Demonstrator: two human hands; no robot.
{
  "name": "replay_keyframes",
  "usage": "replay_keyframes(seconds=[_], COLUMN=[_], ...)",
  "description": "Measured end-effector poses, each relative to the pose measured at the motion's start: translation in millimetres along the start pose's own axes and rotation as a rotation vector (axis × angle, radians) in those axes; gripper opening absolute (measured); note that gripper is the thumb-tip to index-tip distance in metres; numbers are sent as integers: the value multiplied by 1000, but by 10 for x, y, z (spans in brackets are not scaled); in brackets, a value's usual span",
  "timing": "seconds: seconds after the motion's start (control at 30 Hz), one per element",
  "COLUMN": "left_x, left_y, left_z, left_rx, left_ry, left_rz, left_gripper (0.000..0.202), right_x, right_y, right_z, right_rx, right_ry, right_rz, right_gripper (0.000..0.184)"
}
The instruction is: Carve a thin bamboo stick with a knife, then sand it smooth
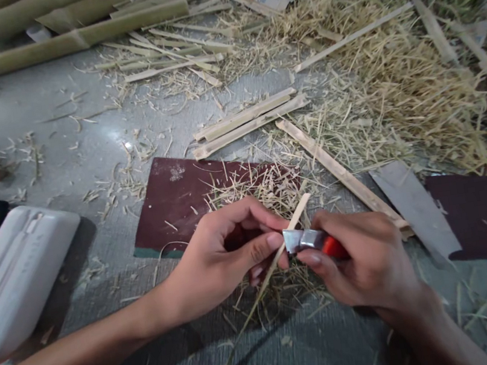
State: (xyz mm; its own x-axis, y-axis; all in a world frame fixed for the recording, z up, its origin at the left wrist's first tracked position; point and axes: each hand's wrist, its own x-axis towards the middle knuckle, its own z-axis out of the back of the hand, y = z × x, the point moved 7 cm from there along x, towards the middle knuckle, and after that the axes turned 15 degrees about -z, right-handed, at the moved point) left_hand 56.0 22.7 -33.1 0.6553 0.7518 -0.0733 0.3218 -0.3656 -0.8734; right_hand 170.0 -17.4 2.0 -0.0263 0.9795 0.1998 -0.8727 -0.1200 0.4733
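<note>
Strip [298, 213] pinched between thumb and fingers of the left hand [223, 249], part of it hidden behind them and the knife [295, 240], upper end poking out between the hands, thin lower end running down below the left thumb, tip hard to make out. Right hand [371, 255] wrapped round the knife, covering most of its red handle, blade on or just over the strip, can't tell which; hands close together, contact unclear. Beyond the left hand, maroon sheet [171, 187] partly buried under shavings [267, 191]; left of it, white case [23, 270] cut off by frame edge.
</note>
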Motion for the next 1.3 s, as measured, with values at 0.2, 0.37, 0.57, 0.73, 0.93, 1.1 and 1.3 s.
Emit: replay_keyframes(seconds=[0.2,0.37,0.57,0.73,0.93,1.1,1.3], left_x=[-1,-19,-18,-4,-1,-15,-33], left_y=[-12,3,-9,-22,16,45,63], left_z=[18,10,18,31,-16,-41,-52], left_rx=[45,50,77,72,18,1,15], left_ry=[-10,5,4,-21,19,43,65], left_rz=[9,25,-3,-36,-15,7,27], left_gripper=[9,10,9,9,7,9,9], right_x=[-9,-25,-21,-46,-55,-24,-15], right_y=[-34,-80,-167,-193,-187,-119,-99], right_z=[4,49,102,81,120,109,116], right_rx=[21,35,69,363,460,419,420], right_ry=[-11,-44,-116,-32,-45,-9,-15], right_rz=[-40,-97,-169,-265,-422,-366,-313], right_gripper=[38,37,34,33,8,7,7])
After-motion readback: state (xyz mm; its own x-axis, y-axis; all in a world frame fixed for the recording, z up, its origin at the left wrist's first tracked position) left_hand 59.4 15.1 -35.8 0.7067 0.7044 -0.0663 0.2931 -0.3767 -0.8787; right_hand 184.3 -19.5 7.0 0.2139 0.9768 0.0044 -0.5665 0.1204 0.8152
